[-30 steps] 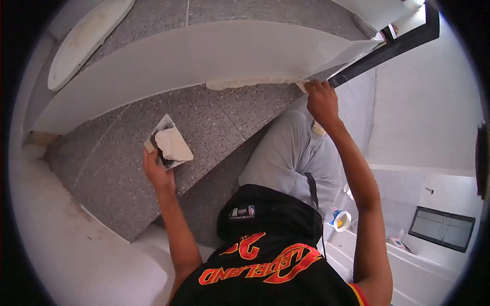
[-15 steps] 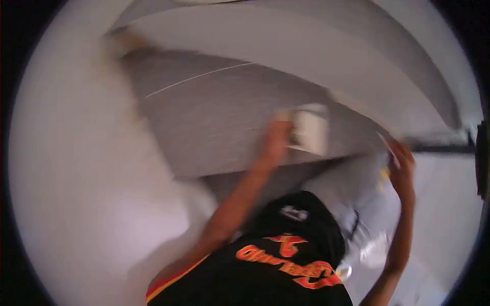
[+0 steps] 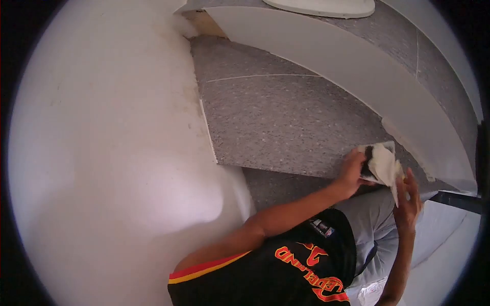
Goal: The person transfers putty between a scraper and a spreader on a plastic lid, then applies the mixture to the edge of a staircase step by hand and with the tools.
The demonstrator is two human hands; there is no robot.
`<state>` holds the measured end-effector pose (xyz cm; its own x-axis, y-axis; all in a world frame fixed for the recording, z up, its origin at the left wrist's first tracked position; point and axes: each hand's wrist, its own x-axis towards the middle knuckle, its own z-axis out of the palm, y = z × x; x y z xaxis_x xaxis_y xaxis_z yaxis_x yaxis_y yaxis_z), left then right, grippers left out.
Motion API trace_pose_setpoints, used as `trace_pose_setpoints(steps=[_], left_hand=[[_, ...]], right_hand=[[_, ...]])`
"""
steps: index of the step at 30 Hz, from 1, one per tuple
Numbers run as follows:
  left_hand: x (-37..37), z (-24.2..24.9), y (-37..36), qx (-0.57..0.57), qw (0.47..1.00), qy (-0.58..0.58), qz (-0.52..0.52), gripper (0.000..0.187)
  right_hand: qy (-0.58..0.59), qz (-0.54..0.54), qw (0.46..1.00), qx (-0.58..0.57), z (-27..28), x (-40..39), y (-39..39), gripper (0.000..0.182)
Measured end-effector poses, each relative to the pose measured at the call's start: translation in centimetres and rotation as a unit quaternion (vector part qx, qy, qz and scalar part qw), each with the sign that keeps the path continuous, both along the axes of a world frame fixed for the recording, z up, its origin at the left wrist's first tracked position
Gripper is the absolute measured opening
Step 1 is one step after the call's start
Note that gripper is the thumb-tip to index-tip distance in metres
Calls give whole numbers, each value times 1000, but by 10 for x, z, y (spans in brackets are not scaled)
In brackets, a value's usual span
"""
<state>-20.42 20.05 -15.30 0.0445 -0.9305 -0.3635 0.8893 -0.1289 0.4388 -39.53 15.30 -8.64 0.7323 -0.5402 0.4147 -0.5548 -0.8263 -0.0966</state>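
Note:
My left hand (image 3: pixel 352 173) is closed on the edge of a small flat plate (image 3: pixel 368 156), which carries a thick lump of cream-coloured putty (image 3: pixel 382 164). My right hand (image 3: pixel 408 201) is close beside it, its fingers closed on a thin flat scraper (image 3: pixel 394 195) seen almost edge-on. Putty sits at the scraper's upper end, against the right side of the plate. The scraper's handle is mostly hidden by my fingers. Both hands are over the right end of a speckled grey stair tread (image 3: pixel 275 117).
A pale curved riser (image 3: pixel 357 58) rises behind the tread, with rough putty (image 3: pixel 403 140) along its lower edge. To the left is a stained white wall (image 3: pixel 117 127). A white object (image 3: pixel 326 7) rests on the step above. A dark bar (image 3: pixel 459 200) is at the right.
My left hand has moved right with the plate, bringing it up against the scraper. My right hand sits slightly lower in view. The view has shifted and become sharper.

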Motion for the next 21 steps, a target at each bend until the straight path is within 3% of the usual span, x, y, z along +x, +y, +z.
trace_pose_setpoints(steps=[1, 2, 4, 5, 6, 7, 8, 9, 12, 15, 19, 21], left_hand=[[13, -10, 8, -56, 944, -323, 45, 31], [25, -12, 17, -109, 783, -607, 82, 32], [58, 3, 25, -83, 803, -578, 121, 33], [86, -12, 27, -119, 640, -741, 163, 24], [96, -6, 33, 3, 648, -755, 99, 25], [107, -2, 36, 52, 640, -764, 65, 24], [126, -38, 31, 29, 806, -566, 169, 27], [124, -20, 30, 48, 928, -280, 241, 31], [138, -28, 38, -3, 904, -334, 268, 36], [138, -23, 41, -50, 915, -318, 244, 39], [138, -24, 41, 13, 893, -351, 280, 42], [141, -29, 41, -44, 902, -343, 259, 43]], right_hand=[[78, -13, 996, -31, 3, -3, -1, 49], [83, -20, 996, -28, 0, -6, -1, 49], [110, -31, 993, -32, -8, -18, -10, 47], [85, -14, 996, -30, -4, -18, -14, 44], [64, -4, 997, -30, 1, -15, -20, 41], [92, 12, 992, -81, -1, -21, -28, 41], [72, 26, 994, -84, -10, -28, -38, 41], [92, 35, 991, -85, -8, -27, -46, 37], [134, 87, 983, -85, 2, -9, -65, 32], [136, 133, 974, -124, -8, 13, -82, 32], [155, 175, 965, -120, -12, 48, -92, 31], [170, 186, 960, -122, -24, 59, -100, 30]])
